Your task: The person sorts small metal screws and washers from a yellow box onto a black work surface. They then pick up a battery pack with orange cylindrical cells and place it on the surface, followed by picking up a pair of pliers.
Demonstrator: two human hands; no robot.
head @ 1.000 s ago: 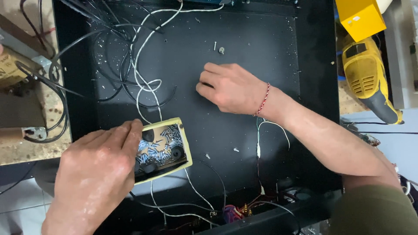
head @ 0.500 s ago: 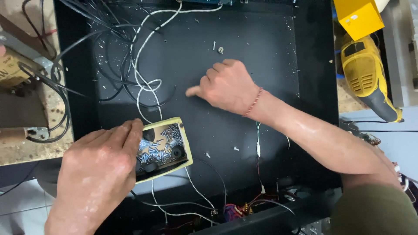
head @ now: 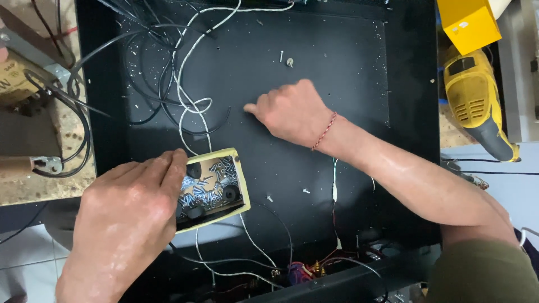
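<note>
The left hand (head: 126,219) grips the cream tray of screws (head: 212,188) at the near left of the black metal chassis (head: 337,185); the right hand (head: 289,112), fingers curled shut, presses its panel (likely gathering stray screws, needing fingertip precision)

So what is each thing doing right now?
left hand: gripping the small box
small box: open, holding screws
right hand: fingers curled, pressed on the black tray
black tray: lying flat, wires strewn inside
yellow drill: lying untouched
</note>
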